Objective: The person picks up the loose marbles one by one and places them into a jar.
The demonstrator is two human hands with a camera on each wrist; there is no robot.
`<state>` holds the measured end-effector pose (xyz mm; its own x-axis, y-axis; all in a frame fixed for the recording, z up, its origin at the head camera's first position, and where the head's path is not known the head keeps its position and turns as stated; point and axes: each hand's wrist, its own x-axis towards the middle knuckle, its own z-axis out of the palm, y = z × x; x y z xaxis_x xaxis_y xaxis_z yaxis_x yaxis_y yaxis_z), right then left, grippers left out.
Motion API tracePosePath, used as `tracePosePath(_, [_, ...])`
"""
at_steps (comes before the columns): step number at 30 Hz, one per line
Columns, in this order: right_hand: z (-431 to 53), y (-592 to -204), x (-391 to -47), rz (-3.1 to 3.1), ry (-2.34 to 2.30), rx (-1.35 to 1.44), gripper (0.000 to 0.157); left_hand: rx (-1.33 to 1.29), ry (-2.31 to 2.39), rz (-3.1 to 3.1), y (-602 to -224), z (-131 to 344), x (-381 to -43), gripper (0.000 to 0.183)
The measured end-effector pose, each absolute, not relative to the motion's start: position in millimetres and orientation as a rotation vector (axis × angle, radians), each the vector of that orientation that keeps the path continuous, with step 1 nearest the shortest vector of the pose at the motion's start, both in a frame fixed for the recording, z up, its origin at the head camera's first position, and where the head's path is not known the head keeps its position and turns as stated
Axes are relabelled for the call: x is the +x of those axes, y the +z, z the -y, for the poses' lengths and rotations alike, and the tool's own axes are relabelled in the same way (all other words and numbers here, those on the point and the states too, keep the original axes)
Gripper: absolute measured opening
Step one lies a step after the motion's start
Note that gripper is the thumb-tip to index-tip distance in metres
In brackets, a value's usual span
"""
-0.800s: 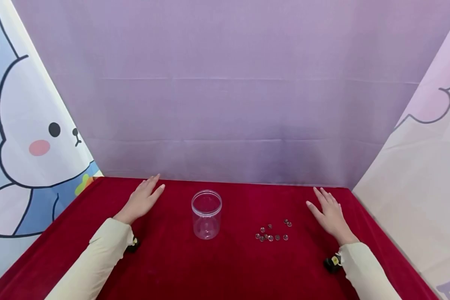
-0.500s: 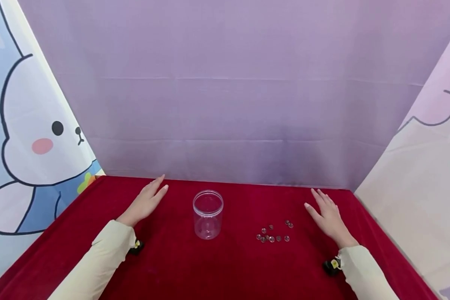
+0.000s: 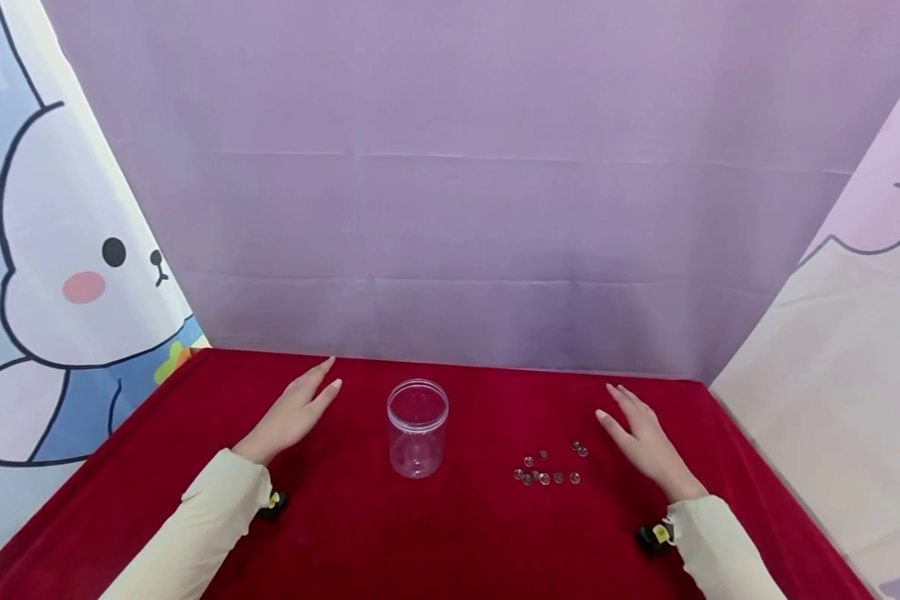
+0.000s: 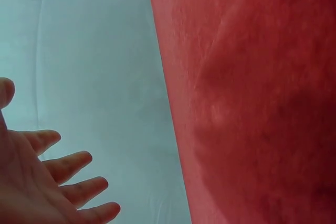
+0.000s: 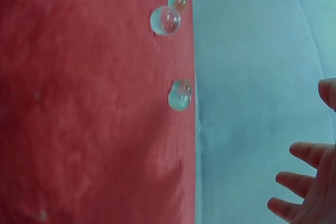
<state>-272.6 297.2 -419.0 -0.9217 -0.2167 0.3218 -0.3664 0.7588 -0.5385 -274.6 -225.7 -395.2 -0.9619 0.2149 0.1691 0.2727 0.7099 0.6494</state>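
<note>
A clear, lidless jar [image 3: 416,454] stands upright on the red cloth near the middle of the head view. To its right lie several clear glass marbles [image 3: 544,479], loosely grouped, with a pair apart at the back; the right wrist view shows some marbles [image 5: 165,21] close up. My left hand [image 3: 288,421] is left of the jar, fingers extended, holding nothing. Beyond the marbles on the right, my right hand [image 3: 648,442] also has straight fingers and holds nothing. Neither hand touches the jar or marbles.
Red cloth [image 3: 450,542] covers the table. A plain purple curtain [image 3: 450,208] hangs behind its far edge. Printed curtains with a cartoon animal [image 3: 45,250] on the left and a pale pattern [image 3: 862,333] on the right close the sides.
Both hands have moved slightly inward, the left towards the jar and the right towards the marbles. The jar and marbles stay in place; the head view has shifted a little.
</note>
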Motion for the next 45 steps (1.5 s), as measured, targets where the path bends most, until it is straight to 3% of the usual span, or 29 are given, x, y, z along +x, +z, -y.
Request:
tracePosePath(20, [-285, -419, -260, 2.758, 1.167, 0.456, 0.059, -0.412, -1.483, 2.709, -396, 202, -260, 0.064])
tracePosePath(36, [-279, -421, -255, 2.797, 1.309, 0.413, 0.06, -0.427, -1.772, 2.69, -396, 194, -248, 0.068])
tracePosePath(45, [-277, -425, -256, 2.772, 1.271, 0.488, 0.056, -0.528, -1.664, 2.673, -400, 182, -247, 0.075])
